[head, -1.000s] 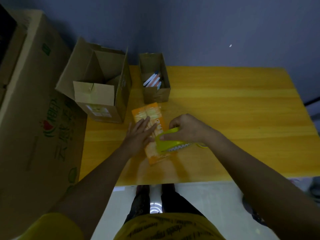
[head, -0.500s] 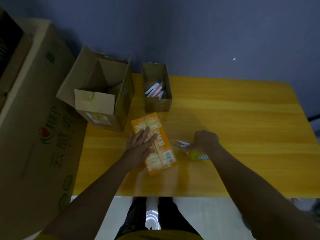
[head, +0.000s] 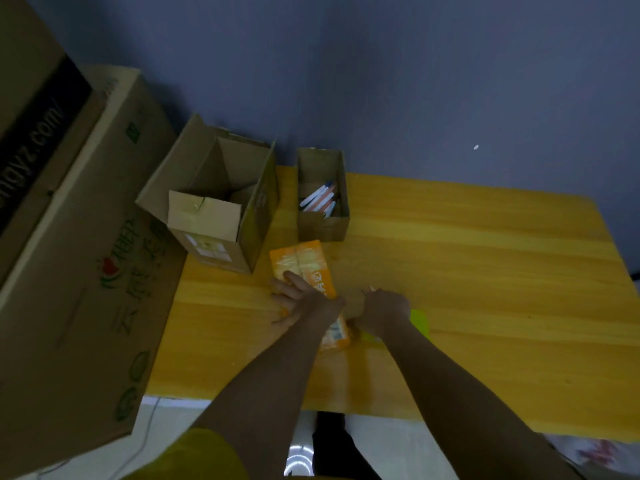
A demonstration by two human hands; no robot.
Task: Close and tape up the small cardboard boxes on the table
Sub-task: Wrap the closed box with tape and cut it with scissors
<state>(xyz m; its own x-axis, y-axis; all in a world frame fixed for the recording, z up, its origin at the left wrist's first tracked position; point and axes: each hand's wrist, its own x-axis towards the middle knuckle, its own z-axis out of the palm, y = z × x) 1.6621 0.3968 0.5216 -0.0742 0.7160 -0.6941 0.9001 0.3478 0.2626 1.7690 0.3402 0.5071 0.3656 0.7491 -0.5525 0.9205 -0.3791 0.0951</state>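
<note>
Orange box (head: 304, 263) under left hand (head: 298, 299), seemingly

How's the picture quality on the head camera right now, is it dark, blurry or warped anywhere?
Head view: dim overall, wall and arms underexposed; the wooden table is the brightest area. Head view: wide-angle bending shows in the big carton at the left edge. Head view: soft detail, print on the orange box unreadable; a bright glare spot on the floor between the feet.

There is one view only, from the person's head. It looks forward and down at the yellow table (head: 467, 271), close above its near edge, facing the wall behind it.
</note>
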